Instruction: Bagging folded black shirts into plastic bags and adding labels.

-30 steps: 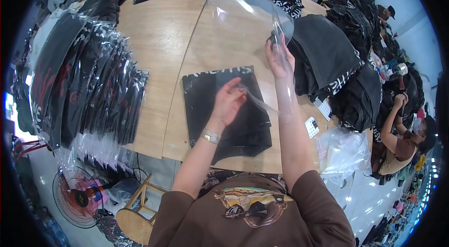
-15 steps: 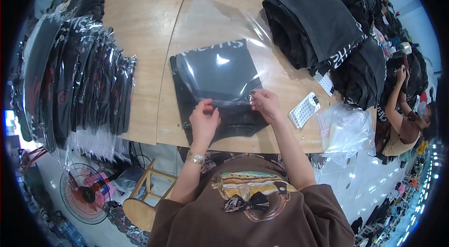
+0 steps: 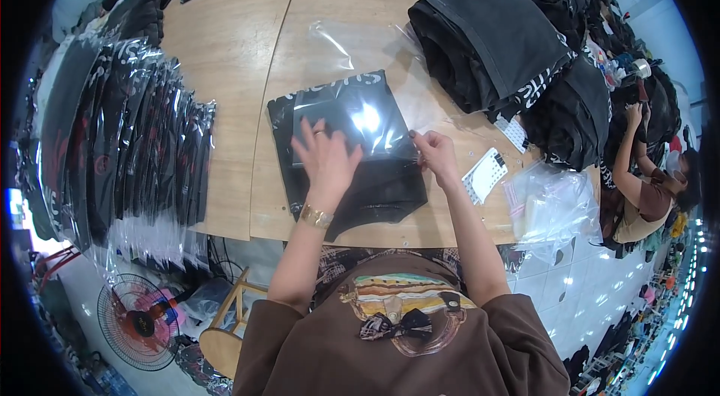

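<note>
A folded black garment (image 3: pixel 352 186) lies on the wooden table (image 3: pixel 225 66) in front of me. A clear plastic bag (image 3: pixel 360 66) lies over its far part and stretches away across the table. My left hand (image 3: pixel 326 156) presses flat, fingers spread, on the garment and the bag's near edge. My right hand (image 3: pixel 435 156) pinches the bag's edge at the garment's right side.
Bagged black garments (image 3: pixel 127 141) lie in a row on the left. Stacks of unbagged black garments (image 3: pixel 495 43) fill the right. White tags (image 3: pixel 486 175) and spare clear bags (image 3: pixel 551 205) sit at the right edge. A seated person (image 3: pixel 645 186) is at the right. A fan (image 3: pixel 139 321) stands below.
The bag was held up in the air, then came down over the garment. My left hand has moved from the near edge up onto the garment, fingers spread.
</note>
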The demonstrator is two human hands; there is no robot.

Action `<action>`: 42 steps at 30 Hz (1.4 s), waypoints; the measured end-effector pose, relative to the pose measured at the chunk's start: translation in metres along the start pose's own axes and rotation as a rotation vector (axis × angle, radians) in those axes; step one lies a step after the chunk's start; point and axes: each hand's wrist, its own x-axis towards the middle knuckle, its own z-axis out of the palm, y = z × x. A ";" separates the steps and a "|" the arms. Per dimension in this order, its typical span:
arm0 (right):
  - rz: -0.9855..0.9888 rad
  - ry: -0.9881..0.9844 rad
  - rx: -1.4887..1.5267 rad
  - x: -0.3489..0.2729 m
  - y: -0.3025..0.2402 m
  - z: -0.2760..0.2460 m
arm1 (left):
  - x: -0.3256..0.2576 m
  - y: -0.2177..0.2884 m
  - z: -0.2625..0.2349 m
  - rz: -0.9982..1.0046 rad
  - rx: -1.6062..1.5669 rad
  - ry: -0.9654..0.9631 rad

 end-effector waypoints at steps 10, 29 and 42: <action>-0.242 0.208 -0.275 -0.004 0.001 0.011 | -0.004 0.032 -0.014 0.324 -0.312 0.101; -0.228 0.248 -0.531 -0.013 -0.006 -0.002 | -0.054 0.038 0.001 0.180 0.008 -0.310; -0.552 0.396 -0.978 -0.036 -0.041 0.010 | 0.000 0.022 0.018 0.453 -0.163 0.181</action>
